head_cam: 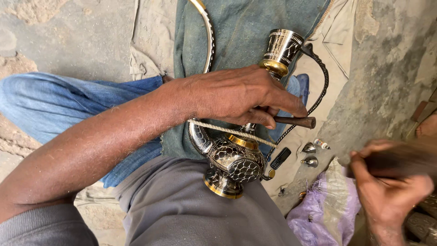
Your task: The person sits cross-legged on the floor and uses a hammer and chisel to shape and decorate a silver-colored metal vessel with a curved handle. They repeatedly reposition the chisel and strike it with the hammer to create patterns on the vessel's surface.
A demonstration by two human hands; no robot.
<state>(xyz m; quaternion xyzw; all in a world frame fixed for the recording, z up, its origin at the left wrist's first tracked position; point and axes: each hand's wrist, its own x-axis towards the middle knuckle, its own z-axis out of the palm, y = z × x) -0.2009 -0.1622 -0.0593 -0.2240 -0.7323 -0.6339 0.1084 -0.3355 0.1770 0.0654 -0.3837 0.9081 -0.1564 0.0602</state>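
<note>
The right hand (391, 187), blurred, is clamping its fingers on a dark wooden handle (400, 159). Farther off, the left hand (236, 95) is closing its fingers around the neck of an engraved metal ewer (232, 159), its cup-shaped top (282, 48) rising beyond them.

A small black mobile phone (280, 158), slim and rectangular with a keypad and a dark screen, is lying face up on the beige cloth (337, 41), near its lower edge. A crumpled purple and white woven sack (318, 214) is sitting just below it.
</note>
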